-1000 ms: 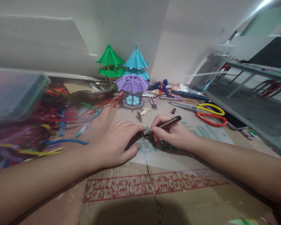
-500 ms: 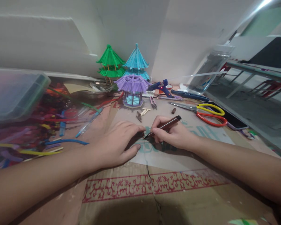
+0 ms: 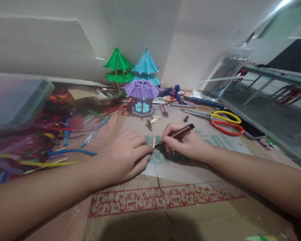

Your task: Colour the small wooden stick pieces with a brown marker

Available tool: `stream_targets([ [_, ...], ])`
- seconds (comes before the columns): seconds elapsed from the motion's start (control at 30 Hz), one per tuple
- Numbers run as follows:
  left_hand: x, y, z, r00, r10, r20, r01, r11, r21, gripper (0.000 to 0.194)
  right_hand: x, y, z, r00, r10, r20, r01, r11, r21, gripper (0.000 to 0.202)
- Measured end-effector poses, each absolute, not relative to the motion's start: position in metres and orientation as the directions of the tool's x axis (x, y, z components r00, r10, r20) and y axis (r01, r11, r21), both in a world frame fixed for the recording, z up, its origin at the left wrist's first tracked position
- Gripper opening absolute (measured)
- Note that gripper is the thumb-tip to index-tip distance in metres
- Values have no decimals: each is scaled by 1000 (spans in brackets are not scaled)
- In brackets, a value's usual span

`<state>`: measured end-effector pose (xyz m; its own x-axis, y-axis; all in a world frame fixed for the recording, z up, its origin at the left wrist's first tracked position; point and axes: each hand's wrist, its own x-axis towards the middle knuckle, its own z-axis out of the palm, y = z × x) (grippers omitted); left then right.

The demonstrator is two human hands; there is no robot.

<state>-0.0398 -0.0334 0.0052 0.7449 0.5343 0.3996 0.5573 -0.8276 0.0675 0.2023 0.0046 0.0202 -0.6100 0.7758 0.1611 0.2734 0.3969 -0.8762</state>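
Note:
My right hand (image 3: 182,142) is closed around a dark brown marker (image 3: 182,131), its tip pointing down and left at a short pale stick (image 3: 154,142). The stick's lower end meets the fingertips of my left hand (image 3: 126,157), which are pressed together. Beyond my hands lie several small brown sticks (image 3: 148,125) and several pale ones (image 3: 155,119). The brown marker cap (image 3: 186,118) rests behind my right hand. Farther back stands a purple-roofed model pavilion (image 3: 142,97).
Green (image 3: 118,68) and blue (image 3: 145,67) model pavilions stand by the wall. A blue glue gun (image 3: 174,94), open scissors (image 3: 215,121) and a phone (image 3: 253,130) lie toward the right. A plastic box (image 3: 20,100) and coloured strips (image 3: 65,151) are at the left.
My left fingers have closed together and moved down to the stick's lower end, leaving more of the stick visible. My right hand has barely moved with the marker.

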Motion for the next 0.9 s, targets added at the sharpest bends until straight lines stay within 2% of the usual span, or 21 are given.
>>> stream_targets([
  [0.13,-40,-35,4,767,495,407,544,-839,-4,29,201,5,21,-591,791,158,300,397,-867,12],
  [0.63,-40,-35,4,746,533,400,581,-814,0,34,202,5,20,-597,787,154,296,394,-870,12],
  [0.73,-39,-34,4,715,577,394,603,-795,68,34,202,6,19,-605,779,164,288,406,-867,12],
  [0.9,-36,-26,0,568,737,367,669,-673,314,45,203,7,19,-614,770,171,278,414,-867,12],
])
